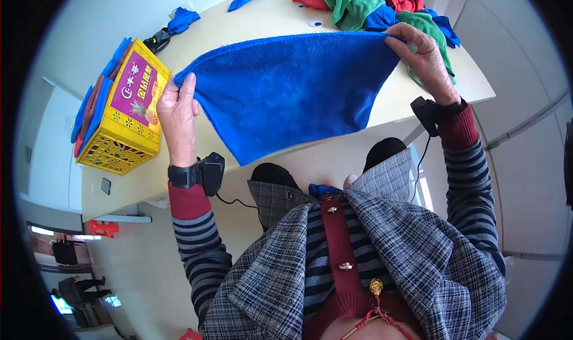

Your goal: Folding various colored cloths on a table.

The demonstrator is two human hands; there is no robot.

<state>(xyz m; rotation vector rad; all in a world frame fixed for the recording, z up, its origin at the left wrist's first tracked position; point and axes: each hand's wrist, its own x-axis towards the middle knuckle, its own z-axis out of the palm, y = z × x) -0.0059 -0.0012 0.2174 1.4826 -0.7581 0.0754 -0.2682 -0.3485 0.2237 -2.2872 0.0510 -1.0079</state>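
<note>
Blue cloth [298,89], 1 pc, obs. spread btwn both hands above the table surface [471,80], its lower side roughly lined up w/ the near edge; contact w/ the top can't be confirmed. L hand [178,116]: fingers curled in, thumb pressed down, pinching the cloth's L upper corner. R hand [427,62]: thumb & forefinger brought together in a pinch on the R upper corner. Upper hem drawn fairly taut w/ slight bow; no fold seen in the pc. Progress, est.: spreading out of this pc looks done; it's not laid down & no crease has been made in it yet. Mixed heap [352,6] of red, green & blue cloths lies loose along the far edge, toward the R corner, so prob. a fair qty left to handle. Yellow crate [119,155] sits nr the L end of the surface; flat blue & brown pcs [92,110] stand at its L side, neater than the heap, poss. the finished lot; in or beside crate, can't tell. Also noted: small blue bundle [183,21] nr far edge, beyond crate; dark phone-like item [105,186] nr the near L corner; white disc w/ dark centre [316,23] by the heap.
</note>
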